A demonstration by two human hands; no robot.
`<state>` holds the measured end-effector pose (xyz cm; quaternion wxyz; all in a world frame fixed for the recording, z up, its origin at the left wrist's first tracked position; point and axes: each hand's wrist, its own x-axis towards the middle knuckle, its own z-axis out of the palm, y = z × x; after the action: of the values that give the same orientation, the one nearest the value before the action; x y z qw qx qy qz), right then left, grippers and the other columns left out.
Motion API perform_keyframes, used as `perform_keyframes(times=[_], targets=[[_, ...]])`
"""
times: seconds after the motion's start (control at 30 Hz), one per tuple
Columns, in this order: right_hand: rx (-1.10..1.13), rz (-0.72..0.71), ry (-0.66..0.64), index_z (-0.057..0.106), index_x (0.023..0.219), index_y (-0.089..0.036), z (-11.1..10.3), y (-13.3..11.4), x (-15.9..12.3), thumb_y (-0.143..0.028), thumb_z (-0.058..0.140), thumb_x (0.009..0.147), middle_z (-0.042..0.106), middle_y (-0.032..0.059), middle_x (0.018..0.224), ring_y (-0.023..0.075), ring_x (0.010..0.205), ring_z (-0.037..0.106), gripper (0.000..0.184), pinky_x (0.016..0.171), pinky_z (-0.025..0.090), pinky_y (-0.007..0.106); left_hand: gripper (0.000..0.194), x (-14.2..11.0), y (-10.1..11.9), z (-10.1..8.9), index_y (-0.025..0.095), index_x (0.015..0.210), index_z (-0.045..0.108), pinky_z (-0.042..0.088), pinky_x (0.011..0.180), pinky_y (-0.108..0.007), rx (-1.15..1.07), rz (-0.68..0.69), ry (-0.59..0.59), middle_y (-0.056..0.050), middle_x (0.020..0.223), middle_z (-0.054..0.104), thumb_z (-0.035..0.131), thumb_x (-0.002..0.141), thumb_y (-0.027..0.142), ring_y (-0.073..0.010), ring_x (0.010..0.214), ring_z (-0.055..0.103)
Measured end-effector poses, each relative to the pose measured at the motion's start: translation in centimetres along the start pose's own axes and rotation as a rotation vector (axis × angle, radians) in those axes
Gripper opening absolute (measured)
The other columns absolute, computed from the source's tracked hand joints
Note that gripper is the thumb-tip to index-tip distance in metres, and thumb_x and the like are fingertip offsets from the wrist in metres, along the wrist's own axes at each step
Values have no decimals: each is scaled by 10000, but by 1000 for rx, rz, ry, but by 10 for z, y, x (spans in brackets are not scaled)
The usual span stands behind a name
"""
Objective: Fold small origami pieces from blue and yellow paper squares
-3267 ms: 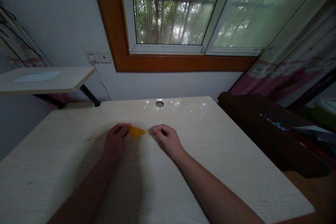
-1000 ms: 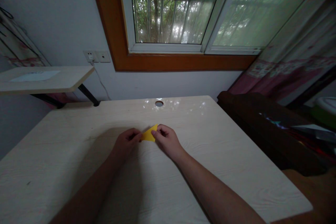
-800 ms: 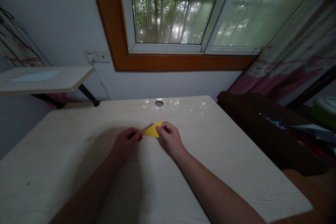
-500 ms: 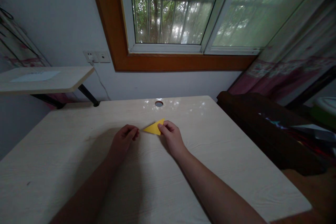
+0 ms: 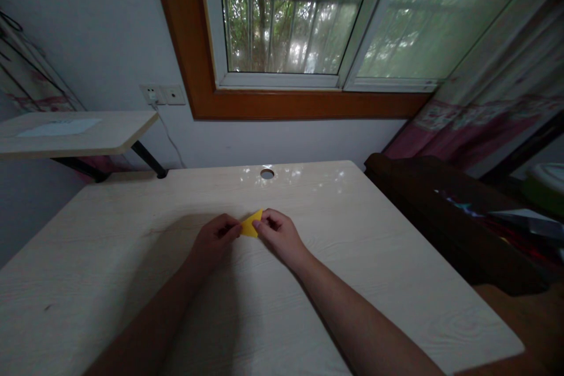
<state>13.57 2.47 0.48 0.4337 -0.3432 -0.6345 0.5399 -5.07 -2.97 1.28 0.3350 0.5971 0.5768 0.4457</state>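
Note:
A small yellow folded paper [image 5: 250,226], roughly a triangle, is held between my two hands over the pale wood-grain desk [image 5: 282,305]. My left hand [image 5: 219,235] pinches its narrow left tip between thumb and fingers. On the wider right end, my right hand [image 5: 278,234] has its thumb on the front face with the fingers curled behind. Both hands are closed on the paper, and their fingers cover its two ends.
A raised shelf [image 5: 127,140] on black legs stands at the desk's back left, with a white sheet [image 5: 59,127] on it. A round cable hole [image 5: 267,174] lies near the back edge. Dark brown furniture [image 5: 423,205] is at the right.
My right hand has brought the yellow paper left and slightly nearer. My left hand, closed beside the tip before, now grips that tip.

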Motion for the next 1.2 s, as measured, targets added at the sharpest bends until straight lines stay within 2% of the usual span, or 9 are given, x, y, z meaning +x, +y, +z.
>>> perform_keyframes(times=[0.07,0.17,0.23,0.33,0.4,0.83,0.97,1.2], targets=[[-32,-33,32,661,924,-198,0,-1,1,-345,666,810,570,-10,722,128,637,491,186,598,400,242,214,0,-1,0,174,783,641,430,634,-239,0,6,-10,-14,735,629,587,836,375,-159,690,565],[-102,-106,68,651,1021,-212,-2,-4,1,-299,658,817,635,21,864,136,694,528,221,639,427,250,182,-1,0,2,174,787,637,429,624,-240,46,30,-32,-12,727,621,586,831,343,-158,676,563],[-196,-187,54,671,985,-217,-2,-6,1,-264,654,820,655,41,933,155,774,566,172,690,443,267,170,-2,2,3,176,781,633,422,622,-242,101,56,-41,-10,722,617,579,835,328,-156,669,558],[-323,-314,-17,699,891,-232,-2,-7,1,-214,645,832,675,41,904,184,878,594,82,806,446,317,181,-2,5,3,180,774,626,419,631,-251,184,92,-41,-13,727,616,563,847,333,-160,672,560],[-371,-351,-63,702,853,-242,-1,-6,1,-195,638,839,686,34,875,189,882,601,81,850,436,345,189,-2,6,3,184,780,623,426,650,-260,223,103,-25,-21,746,620,552,855,343,-167,695,569],[-430,-349,-87,682,800,-230,0,-4,1,-157,635,821,657,23,811,178,817,591,89,781,444,313,183,-3,7,3,187,784,635,434,667,-251,249,149,4,-26,766,625,561,865,334,-167,717,581],[-428,-329,-16,680,790,-220,-2,-4,2,-149,633,804,651,31,808,183,816,592,86,760,448,305,171,-2,6,1,185,772,636,435,644,-239,182,94,66,-19,751,630,573,847,326,-160,704,580],[-401,-223,229,681,740,-186,-15,-1,8,-173,622,788,616,26,747,155,690,551,77,642,426,270,197,0,-1,-4,179,773,638,411,582,-218,7,-37,175,-3,725,626,589,824,363,-146,653,556]])
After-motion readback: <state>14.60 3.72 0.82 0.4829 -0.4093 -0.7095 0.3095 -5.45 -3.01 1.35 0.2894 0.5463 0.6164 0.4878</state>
